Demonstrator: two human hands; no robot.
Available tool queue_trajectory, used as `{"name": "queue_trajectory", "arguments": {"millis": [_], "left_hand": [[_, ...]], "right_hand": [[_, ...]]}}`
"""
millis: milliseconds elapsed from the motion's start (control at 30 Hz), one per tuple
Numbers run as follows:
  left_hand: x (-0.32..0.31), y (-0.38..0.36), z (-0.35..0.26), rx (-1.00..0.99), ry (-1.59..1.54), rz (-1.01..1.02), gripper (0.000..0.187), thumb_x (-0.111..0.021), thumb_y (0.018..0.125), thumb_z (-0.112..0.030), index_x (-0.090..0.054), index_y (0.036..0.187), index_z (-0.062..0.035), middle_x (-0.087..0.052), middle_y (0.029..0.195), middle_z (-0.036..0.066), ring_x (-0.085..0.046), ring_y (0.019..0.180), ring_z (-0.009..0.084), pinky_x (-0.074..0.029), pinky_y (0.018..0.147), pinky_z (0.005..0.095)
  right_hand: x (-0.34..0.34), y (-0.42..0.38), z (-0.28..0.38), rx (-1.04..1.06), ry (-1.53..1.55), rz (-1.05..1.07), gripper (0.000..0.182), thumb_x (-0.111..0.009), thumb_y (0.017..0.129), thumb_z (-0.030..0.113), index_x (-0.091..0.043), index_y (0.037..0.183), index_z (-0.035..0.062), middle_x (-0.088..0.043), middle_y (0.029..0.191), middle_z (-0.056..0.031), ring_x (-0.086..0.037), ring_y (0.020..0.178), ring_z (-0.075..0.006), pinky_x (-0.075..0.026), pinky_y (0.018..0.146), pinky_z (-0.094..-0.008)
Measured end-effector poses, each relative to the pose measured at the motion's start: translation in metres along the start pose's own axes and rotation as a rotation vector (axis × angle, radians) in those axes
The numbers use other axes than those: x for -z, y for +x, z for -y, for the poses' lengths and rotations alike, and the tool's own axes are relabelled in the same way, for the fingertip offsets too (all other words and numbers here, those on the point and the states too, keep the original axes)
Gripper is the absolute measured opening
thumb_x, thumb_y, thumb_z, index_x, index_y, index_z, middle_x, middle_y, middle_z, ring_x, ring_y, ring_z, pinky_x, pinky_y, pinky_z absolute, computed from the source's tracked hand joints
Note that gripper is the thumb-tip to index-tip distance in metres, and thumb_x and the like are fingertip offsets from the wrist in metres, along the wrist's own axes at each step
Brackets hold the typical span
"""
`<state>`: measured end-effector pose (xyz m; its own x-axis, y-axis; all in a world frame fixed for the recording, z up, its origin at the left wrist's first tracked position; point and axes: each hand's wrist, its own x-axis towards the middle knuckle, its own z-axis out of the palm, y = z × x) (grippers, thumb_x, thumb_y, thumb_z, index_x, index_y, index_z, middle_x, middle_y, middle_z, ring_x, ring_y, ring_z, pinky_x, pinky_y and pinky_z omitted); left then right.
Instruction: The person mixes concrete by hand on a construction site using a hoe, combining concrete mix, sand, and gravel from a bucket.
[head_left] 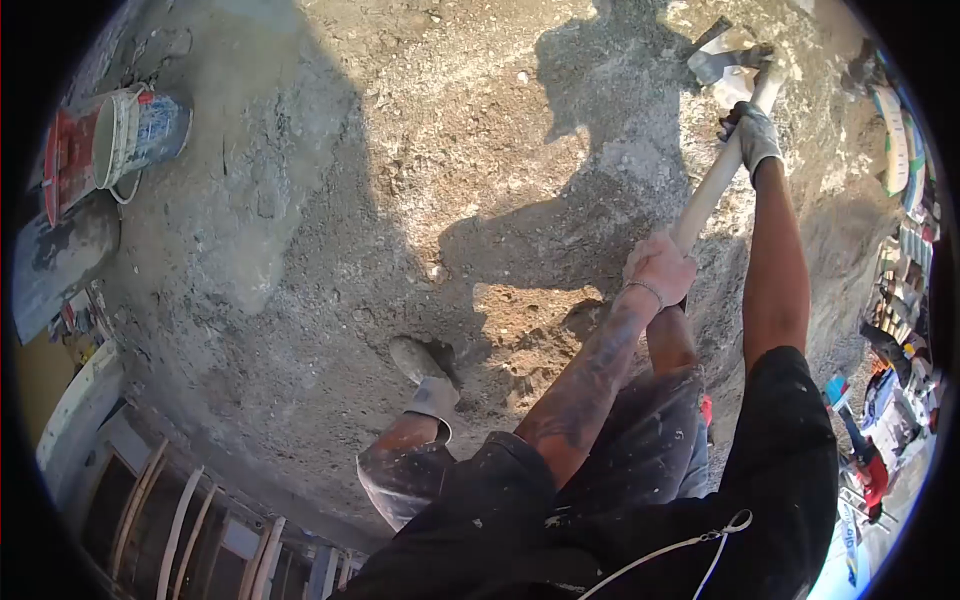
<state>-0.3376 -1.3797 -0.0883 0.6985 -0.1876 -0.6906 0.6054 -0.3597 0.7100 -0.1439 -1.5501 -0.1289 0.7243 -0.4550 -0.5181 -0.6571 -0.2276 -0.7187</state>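
A thick pale wooden handle runs up to the right, with a dark metal tool head at its far end. My left hand, bare and with a thin bracelet at the wrist, is wrapped round the lower end of the handle. Farther up, close to the metal head, my right hand in a grey-white glove grips the same handle. Beneath the tool lies rough, gritty ground, partly sunlit and partly in shadow.
Stained buckets lie at the upper left. Wooden poles stand at the lower left. My boot rests on the ground. Bags are at the right edge, and a person in red is at the lower right.
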Motion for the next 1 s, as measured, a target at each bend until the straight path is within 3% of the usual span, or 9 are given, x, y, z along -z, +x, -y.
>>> {"name": "queue_trajectory", "arguments": {"millis": [33,67,167,267,467,600,733,833,1000], "left_hand": [[0.007,-0.03,0.05,0.202,0.034,0.065,0.038,-0.056,0.067,-0.029,-0.057,0.088,0.0027,-0.057,0.085,0.023,-0.055,0.085,0.035,-0.044,0.076,0.0373],[0.012,-0.073,0.115,0.336,0.043,0.09,0.039,-0.056,0.068,-0.028,-0.057,0.091,0.0033,-0.057,0.085,0.024,-0.057,0.084,0.0337,-0.045,0.075,0.0363],[0.08,-0.148,0.283,0.26,-0.194,0.084,0.039,-0.056,0.069,-0.03,-0.058,0.091,0.0019,-0.058,0.086,0.023,-0.057,0.084,0.0323,-0.045,0.074,0.0378],[0.099,-0.196,0.27,0.431,0.137,0.207,0.04,-0.056,0.069,-0.03,-0.057,0.094,0.0017,-0.058,0.086,0.023,-0.056,0.087,0.0328,-0.044,0.075,0.039],[0.174,-0.297,0.316,0.407,0.204,0.03,0.04,-0.058,0.066,-0.031,-0.053,0.091,-0.0009,-0.056,0.089,0.021,-0.054,0.085,0.0364,-0.043,0.074,0.0421],[0.232,-0.455,0.358,0.718,0.377,-0.137,0.029,-0.062,0.061,-0.02,-0.055,0.086,-0.0051,-0.058,0.077,0.018,-0.055,0.075,0.0356,-0.045,0.065,0.0417],[0.251,-0.612,0.383,0.942,0.682,-0.481,0.021,-0.065,0.056,-0.013,-0.056,0.073,-0.0038,-0.057,0.068,0.018,-0.056,0.068,0.0371,-0.043,0.06,0.0452],[0.267,-0.625,0.346,0.99,0.68,-0.556,0.021,-0.066,0.058,-0.012,-0.055,0.074,-0.0026,-0.057,0.07,0.02,-0.055,0.069,0.0378,-0.042,0.059,0.0434],[0.223,-0.477,0.343,0.719,0.554,-0.421,0.023,-0.065,0.062,-0.017,-0.054,0.076,-0.0033,-0.057,0.072,0.021,-0.055,0.069,0.0376,-0.043,0.059,0.0431]], "right_hand": [[-0.038,-0.027,-0.087,-0.117,0.059,0.16,0.009,-0.049,0.075,0.011,-0.049,0.079,0.0028,-0.048,0.062,-0.0064,-0.047,0.052,-0.0154,-0.044,0.046,-0.0283],[-0.065,-0.03,-0.23,0.227,-0.769,0.28,0.008,-0.049,0.075,0.009,-0.051,0.081,0.0044,-0.048,0.061,-0.0046,-0.044,0.051,-0.0153,-0.042,0.046,-0.0274],[-0.193,-0.187,-0.363,-0.375,-0.369,-0.073,0.028,-0.06,0.071,0.017,-0.055,0.094,0.0022,-0.051,0.069,-0.0045,-0.046,0.054,-0.0196,-0.042,0.053,-0.0354],[-0.169,-0.264,-0.266,-0.607,0.286,0.144,0.014,-0.057,0.073,0.019,-0.055,0.082,0.008,-0.05,0.065,-0.0049,-0.048,0.053,-0.0196,-0.042,0.049,-0.0339],[-0.222,-0.377,-0.279,-0.397,0.333,0.124,0.011,-0.057,0.07,0.016,-0.051,0.074,0.0081,-0.045,0.057,-0.0039,-0.045,0.048,-0.0188,-0.039,0.044,-0.0321],[-0.264,-0.57,-0.263,-0.748,0.704,0.444,0.018,-0.057,0.075,0.012,-0.051,0.088,0.0009,-0.05,0.065,-0.0063,-0.054,0.056,-0.0203,-0.048,0.052,-0.0321],[-0.286,-0.726,-0.247,-1.13,0.505,0.856,0.02,-0.058,0.073,0.012,-0.056,0.091,0.0026,-0.058,0.08,-0.0067,-0.057,0.072,-0.0188,-0.046,0.068,-0.0319],[-0.271,-0.739,-0.2,-1.263,0.534,0.938,0.022,-0.059,0.073,0.014,-0.057,0.091,0.0026,-0.059,0.081,-0.0061,-0.056,0.075,-0.017,-0.044,0.069,-0.032],[-0.228,-0.552,-0.157,-0.869,0.507,0.891,0.025,-0.061,0.073,0.02,-0.057,0.091,0.0028,-0.059,0.085,-0.0056,-0.056,0.075,-0.0141,-0.045,0.059,-0.0265]]}}
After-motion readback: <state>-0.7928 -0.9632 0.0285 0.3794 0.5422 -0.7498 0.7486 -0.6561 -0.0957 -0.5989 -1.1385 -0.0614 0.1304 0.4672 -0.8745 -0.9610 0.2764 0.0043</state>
